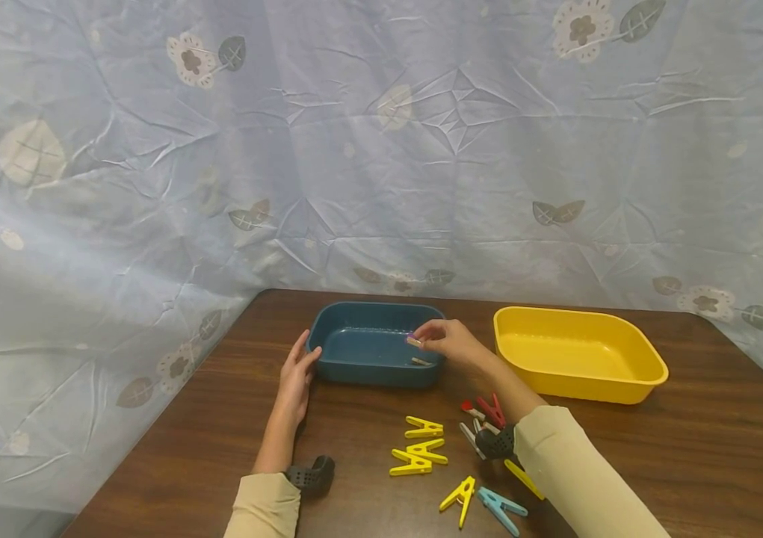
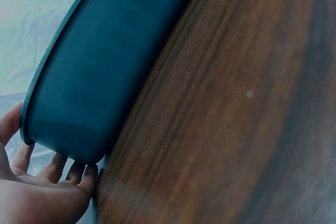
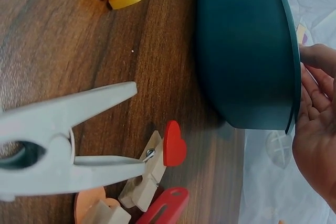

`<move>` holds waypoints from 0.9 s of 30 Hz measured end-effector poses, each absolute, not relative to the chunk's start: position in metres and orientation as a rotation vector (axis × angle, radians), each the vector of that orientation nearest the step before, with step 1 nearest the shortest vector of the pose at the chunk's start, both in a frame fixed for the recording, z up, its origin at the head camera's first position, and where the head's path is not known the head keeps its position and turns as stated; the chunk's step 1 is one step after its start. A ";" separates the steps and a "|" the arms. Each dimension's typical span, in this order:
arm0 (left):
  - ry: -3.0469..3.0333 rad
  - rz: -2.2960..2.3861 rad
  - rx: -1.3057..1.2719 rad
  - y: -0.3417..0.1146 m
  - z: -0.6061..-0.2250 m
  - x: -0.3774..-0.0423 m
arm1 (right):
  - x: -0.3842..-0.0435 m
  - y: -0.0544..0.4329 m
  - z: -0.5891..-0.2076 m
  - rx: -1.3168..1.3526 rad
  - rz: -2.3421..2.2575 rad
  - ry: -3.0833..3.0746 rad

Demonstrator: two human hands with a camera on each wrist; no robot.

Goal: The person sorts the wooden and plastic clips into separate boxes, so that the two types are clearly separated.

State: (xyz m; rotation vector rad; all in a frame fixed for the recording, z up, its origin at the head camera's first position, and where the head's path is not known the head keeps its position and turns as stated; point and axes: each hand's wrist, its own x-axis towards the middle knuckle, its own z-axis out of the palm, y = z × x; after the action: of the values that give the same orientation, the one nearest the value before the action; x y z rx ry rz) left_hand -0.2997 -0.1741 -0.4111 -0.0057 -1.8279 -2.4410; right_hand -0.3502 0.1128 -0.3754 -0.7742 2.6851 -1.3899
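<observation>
At the left end of a dark blue plastic tub [image 1: 374, 373], my left hand [image 1: 294, 377] holds the corner. In the left wrist view its fingers [image 2: 55, 166] bend against the outer wall. My right hand [image 1: 448, 340] reaches over the tub's right side and pinches a small wooden clothespin [image 1: 414, 341] with a purple decoration. Its edge barely shows past the rim in the right wrist view. Another small wooden clothespin [image 1: 421, 362] lies inside the tub, below the right hand.
Several yellow clothespins [image 1: 424, 427] lie in front of the tub, with a light blue one [image 1: 502, 509] nearby. Beneath the right forearm are a red clothespin [image 1: 492, 411], a grey-white one [image 3: 68, 135] and a wooden one with a red heart [image 3: 175, 145]. A yellow tub [image 1: 583, 385] stands at the right.
</observation>
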 end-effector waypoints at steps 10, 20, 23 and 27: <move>-1.823 -2.405 0.003 -0.177 -0.430 -0.314 | -0.349 0.114 -0.374 -0.842 -1.430 2.634; -1.813 -2.404 0.010 -0.176 -0.433 -0.315 | -0.352 0.118 -0.374 -0.910 -1.411 2.614; -1.804 -2.415 0.013 -0.175 -0.433 -0.315 | -0.350 0.122 -0.369 -0.935 -1.382 2.626; -1.790 -2.417 0.022 -0.176 -0.432 -0.314 | -0.341 0.128 -0.361 -0.973 -1.340 2.653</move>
State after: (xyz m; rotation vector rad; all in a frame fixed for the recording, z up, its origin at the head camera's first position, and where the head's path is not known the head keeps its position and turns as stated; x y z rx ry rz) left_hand -0.3143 -0.1758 -0.4322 0.0222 -1.7898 -2.4169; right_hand -0.3408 0.1278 -0.3612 -0.9730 2.6530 -1.3405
